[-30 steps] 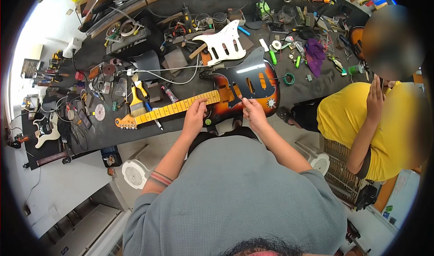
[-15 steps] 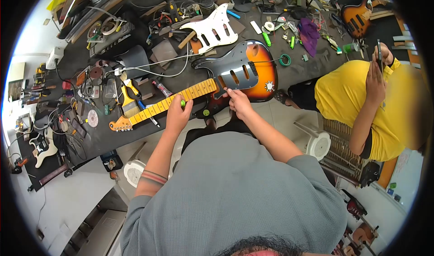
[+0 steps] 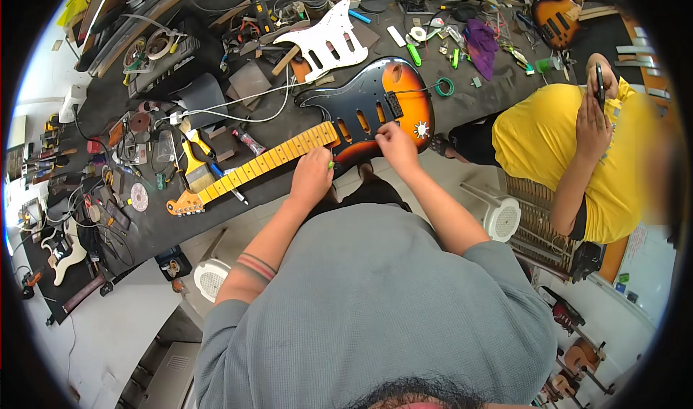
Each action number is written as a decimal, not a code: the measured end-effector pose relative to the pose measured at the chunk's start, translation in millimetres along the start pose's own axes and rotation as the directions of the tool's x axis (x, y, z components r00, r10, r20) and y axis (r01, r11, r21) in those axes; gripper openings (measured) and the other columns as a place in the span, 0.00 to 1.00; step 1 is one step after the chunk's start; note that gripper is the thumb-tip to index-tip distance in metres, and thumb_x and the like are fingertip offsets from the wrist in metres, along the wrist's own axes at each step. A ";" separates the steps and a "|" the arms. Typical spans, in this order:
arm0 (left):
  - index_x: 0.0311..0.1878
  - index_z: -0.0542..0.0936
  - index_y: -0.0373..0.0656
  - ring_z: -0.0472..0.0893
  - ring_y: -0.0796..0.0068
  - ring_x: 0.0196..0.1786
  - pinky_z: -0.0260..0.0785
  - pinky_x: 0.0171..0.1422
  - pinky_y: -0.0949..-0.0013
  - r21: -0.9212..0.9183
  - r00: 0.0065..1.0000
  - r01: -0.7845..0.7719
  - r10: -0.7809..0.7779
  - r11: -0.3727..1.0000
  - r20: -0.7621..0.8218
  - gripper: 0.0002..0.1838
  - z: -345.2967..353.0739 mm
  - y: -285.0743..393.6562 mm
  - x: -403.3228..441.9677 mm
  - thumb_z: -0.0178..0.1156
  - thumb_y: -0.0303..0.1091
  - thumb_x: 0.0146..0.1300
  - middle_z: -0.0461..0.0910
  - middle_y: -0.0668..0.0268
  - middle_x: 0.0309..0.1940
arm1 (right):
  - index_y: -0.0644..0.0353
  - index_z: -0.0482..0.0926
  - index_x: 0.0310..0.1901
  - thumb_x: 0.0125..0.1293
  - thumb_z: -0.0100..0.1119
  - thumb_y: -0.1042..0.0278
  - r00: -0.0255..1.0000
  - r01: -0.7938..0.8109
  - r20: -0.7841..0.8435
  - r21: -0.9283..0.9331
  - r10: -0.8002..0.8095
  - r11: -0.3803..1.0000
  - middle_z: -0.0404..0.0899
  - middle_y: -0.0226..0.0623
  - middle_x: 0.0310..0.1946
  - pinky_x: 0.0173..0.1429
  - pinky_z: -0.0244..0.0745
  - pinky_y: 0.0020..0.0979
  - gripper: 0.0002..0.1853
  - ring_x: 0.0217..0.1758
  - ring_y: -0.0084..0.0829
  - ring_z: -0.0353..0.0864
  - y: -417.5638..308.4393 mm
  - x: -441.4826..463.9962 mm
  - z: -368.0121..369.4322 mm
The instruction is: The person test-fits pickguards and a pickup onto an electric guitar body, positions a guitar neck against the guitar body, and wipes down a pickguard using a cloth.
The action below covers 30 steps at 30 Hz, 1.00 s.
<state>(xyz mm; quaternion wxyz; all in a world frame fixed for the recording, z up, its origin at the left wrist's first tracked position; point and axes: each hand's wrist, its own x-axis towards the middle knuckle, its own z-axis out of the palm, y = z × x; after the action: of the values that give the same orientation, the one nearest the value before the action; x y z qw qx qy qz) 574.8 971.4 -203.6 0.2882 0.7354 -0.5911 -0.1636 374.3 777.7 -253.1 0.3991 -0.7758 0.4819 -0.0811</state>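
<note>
A sunburst electric guitar body (image 3: 417, 106) with a maple neck (image 3: 271, 158) lies across the bench. On the body sits a dark pickguard (image 3: 351, 106) with three pickup slots. My left hand (image 3: 312, 176) is closed by the neck's body end, around a small bright green object (image 3: 331, 164) that is mostly hidden. Over the pickguard's near edge, the fingers of my right hand (image 3: 397, 148) are pinched together; what they hold, if anything, is hidden. A white sun-shaped mark (image 3: 421, 129) shows on the body to the right.
A white pickguard (image 3: 321, 41) lies behind the guitar. Brushes (image 3: 195, 167), cables and tools crowd the bench's left. A purple cloth (image 3: 481, 48) and another guitar (image 3: 558, 20) are farther right. A person in a yellow shirt (image 3: 541, 131) holds a phone. Stools (image 3: 503, 220) stand below.
My left hand has moved right along the neck to its body end, with the green object. My right hand has shifted right and farther over the pickguard's edge. The view has shifted slightly.
</note>
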 end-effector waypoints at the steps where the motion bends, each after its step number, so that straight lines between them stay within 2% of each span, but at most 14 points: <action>1: 0.43 0.74 0.40 0.83 0.48 0.50 0.74 0.53 0.48 0.039 1.000 -0.013 0.013 0.999 0.002 0.12 6.7 -0.6 2.8 0.70 0.26 0.65 0.79 0.53 0.41 | 0.53 0.82 0.59 0.71 0.70 0.65 0.990 0.071 -0.110 -0.165 -0.090 0.984 0.86 0.41 0.45 0.51 0.84 0.49 0.16 0.48 0.50 0.90 -15.7 -2.5 -22.5; 2: 0.43 0.74 0.41 0.83 0.50 0.49 0.73 0.52 0.50 0.078 1.000 -0.025 0.025 0.997 0.003 0.12 12.2 -0.3 6.1 0.70 0.26 0.63 0.80 0.55 0.41 | 0.51 0.80 0.65 0.70 0.73 0.64 0.986 0.093 -0.110 -0.281 -0.129 0.955 0.82 0.43 0.52 0.53 0.85 0.51 0.23 0.52 0.52 0.89 -17.7 0.6 -34.7; 6: 0.42 0.75 0.45 0.85 0.56 0.48 0.73 0.50 0.53 0.159 0.999 0.040 -0.044 0.987 0.019 0.12 38.0 -4.1 15.0 0.71 0.28 0.62 0.83 0.59 0.40 | 0.49 0.76 0.72 0.72 0.73 0.59 0.982 0.191 0.089 -0.430 -0.169 0.883 0.79 0.47 0.57 0.54 0.85 0.51 0.29 0.52 0.54 0.89 -14.5 9.3 -63.9; 9: 0.42 0.75 0.45 0.86 0.56 0.46 0.72 0.48 0.54 0.192 0.995 0.098 -0.097 0.976 -0.016 0.12 46.9 -1.8 21.6 0.70 0.29 0.63 0.84 0.60 0.38 | 0.50 0.75 0.74 0.72 0.73 0.57 0.972 0.233 0.120 -0.434 -0.201 0.870 0.79 0.47 0.56 0.52 0.86 0.50 0.31 0.51 0.53 0.89 -12.3 14.1 -68.6; 10: 0.41 0.75 0.44 0.86 0.54 0.44 0.73 0.48 0.52 0.188 0.993 0.117 -0.110 0.975 -0.046 0.11 47.3 -0.4 24.6 0.70 0.29 0.65 0.83 0.59 0.36 | 0.53 0.74 0.75 0.72 0.73 0.57 0.960 0.279 0.104 -0.423 -0.260 0.862 0.79 0.46 0.56 0.51 0.86 0.49 0.32 0.50 0.53 0.89 -9.8 15.8 -66.8; 12: 0.40 0.75 0.43 0.85 0.50 0.41 0.74 0.46 0.50 0.178 0.985 0.153 -0.136 0.972 -0.105 0.10 47.9 0.5 28.7 0.70 0.30 0.69 0.83 0.57 0.34 | 0.54 0.74 0.74 0.72 0.72 0.57 0.957 0.289 0.120 -0.391 -0.263 0.874 0.79 0.46 0.56 0.50 0.86 0.49 0.32 0.49 0.53 0.89 -6.0 17.8 -64.1; 13: 0.41 0.75 0.44 0.86 0.51 0.41 0.74 0.46 0.51 0.201 0.983 0.169 -0.149 0.965 -0.111 0.10 48.6 -0.3 31.0 0.70 0.30 0.67 0.84 0.57 0.34 | 0.54 0.74 0.74 0.73 0.72 0.57 0.956 0.294 0.127 -0.373 -0.266 0.880 0.79 0.46 0.56 0.50 0.86 0.48 0.32 0.48 0.53 0.89 -4.4 19.5 -63.8; 16: 0.42 0.76 0.43 0.86 0.51 0.41 0.76 0.47 0.52 0.241 0.974 0.214 -0.190 0.946 -0.120 0.11 48.4 -1.4 34.6 0.70 0.28 0.63 0.85 0.57 0.35 | 0.51 0.75 0.75 0.73 0.71 0.58 0.944 0.324 0.179 -0.349 -0.277 0.879 0.78 0.45 0.54 0.47 0.86 0.49 0.31 0.47 0.52 0.89 0.8 25.1 -69.3; 20: 0.38 0.74 0.42 0.84 0.46 0.36 0.74 0.41 0.49 0.264 0.971 0.217 -0.181 0.940 -0.153 0.12 47.2 0.3 33.4 0.70 0.33 0.69 0.82 0.54 0.31 | 0.48 0.75 0.76 0.74 0.69 0.60 0.904 0.414 0.277 -0.374 -0.326 0.830 0.78 0.45 0.53 0.45 0.86 0.50 0.31 0.45 0.52 0.88 3.7 26.0 -76.8; 23: 0.37 0.75 0.42 0.83 0.46 0.34 0.74 0.41 0.49 0.255 0.973 0.216 -0.184 0.943 -0.142 0.12 43.7 7.6 32.4 0.70 0.33 0.69 0.82 0.55 0.32 | 0.46 0.76 0.77 0.75 0.67 0.62 0.897 0.431 0.255 -0.325 -0.360 0.842 0.78 0.45 0.52 0.45 0.86 0.49 0.29 0.44 0.52 0.88 6.6 27.3 -74.9; 30: 0.39 0.75 0.43 0.83 0.48 0.36 0.74 0.43 0.48 0.172 0.974 0.220 -0.205 0.960 -0.100 0.11 33.7 24.7 39.3 0.67 0.37 0.69 0.81 0.57 0.31 | 0.43 0.77 0.76 0.77 0.65 0.62 0.902 0.421 0.256 -0.351 -0.346 0.837 0.78 0.44 0.51 0.46 0.86 0.48 0.27 0.43 0.50 0.88 3.3 26.5 -75.7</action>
<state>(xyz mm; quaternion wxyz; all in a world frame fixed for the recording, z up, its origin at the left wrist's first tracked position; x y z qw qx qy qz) 545.8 922.4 -210.7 0.2241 0.8239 -0.5090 -0.1089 347.2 714.5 -211.7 0.2509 -0.9254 0.2837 0.0113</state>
